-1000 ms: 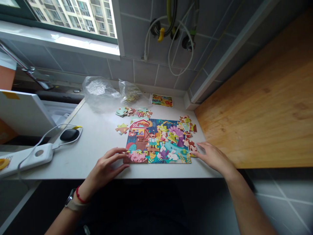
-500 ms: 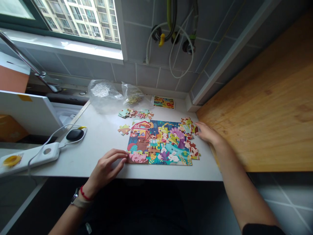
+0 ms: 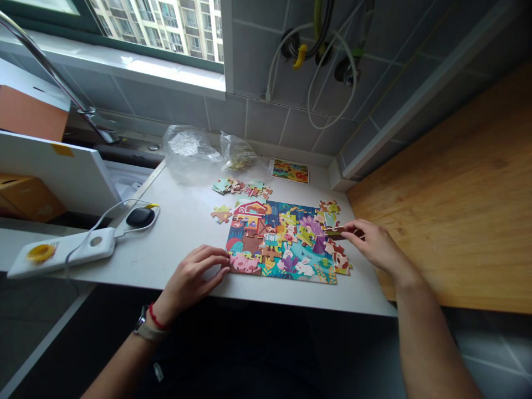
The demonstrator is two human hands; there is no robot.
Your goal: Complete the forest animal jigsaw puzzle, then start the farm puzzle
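A partly assembled jigsaw puzzle (image 3: 278,244) with a red barn, rabbits and a pig lies on the white counter (image 3: 183,266). My right hand (image 3: 369,241) pinches a brown puzzle piece (image 3: 338,232) over the puzzle's right side, close to a loose cluster of pieces (image 3: 330,213). My left hand (image 3: 193,274) rests with its fingertips at the lower left edge of the puzzle, holding nothing. A small heap of loose pieces (image 3: 241,187) lies above the puzzle, and one single piece (image 3: 221,214) lies to its left.
A picture card (image 3: 290,170) and clear plastic bags (image 3: 190,152) lie along the tiled wall. To the left are a black oval device (image 3: 140,217) and a white cabled unit (image 3: 62,252). A wooden board (image 3: 440,210) lies to the right.
My right hand has moved up from the lower right of the puzzle and now pinches a brown piece. My left hand stays at the lower left edge. The view has shifted slightly.
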